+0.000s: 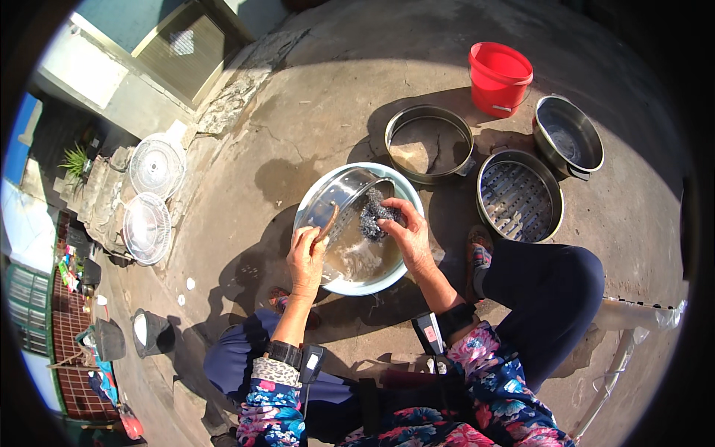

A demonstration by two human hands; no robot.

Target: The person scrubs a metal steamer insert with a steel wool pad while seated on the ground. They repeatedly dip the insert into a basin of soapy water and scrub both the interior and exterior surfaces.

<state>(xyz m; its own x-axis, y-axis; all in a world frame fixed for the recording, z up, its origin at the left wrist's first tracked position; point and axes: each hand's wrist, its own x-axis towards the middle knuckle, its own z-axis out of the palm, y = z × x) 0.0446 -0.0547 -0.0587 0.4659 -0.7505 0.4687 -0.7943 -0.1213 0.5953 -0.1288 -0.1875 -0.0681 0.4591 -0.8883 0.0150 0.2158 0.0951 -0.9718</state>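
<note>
A pale blue basin (409,195) of murky, sudsy water stands on the ground before me. Tilted inside it is a shiny round piece of steel cookware (344,186); whether it is a lid or a shallow pot I cannot tell. My left hand (305,261) is closed on its near left edge, by a brown curved handle (328,223). A grey steel wool scourer (371,216) is pinched between the fingers and thumb of my right hand (411,237), above the water, close to the cookware's open side.
Beyond the basin stand a steel ring-shaped steamer tier (466,153), a perforated steamer tray (521,195), a deep steel pot (570,138) and a red bucket (499,78). Two white fan grilles (158,165) lean at the left. Dark buckets (154,334) sit at lower left.
</note>
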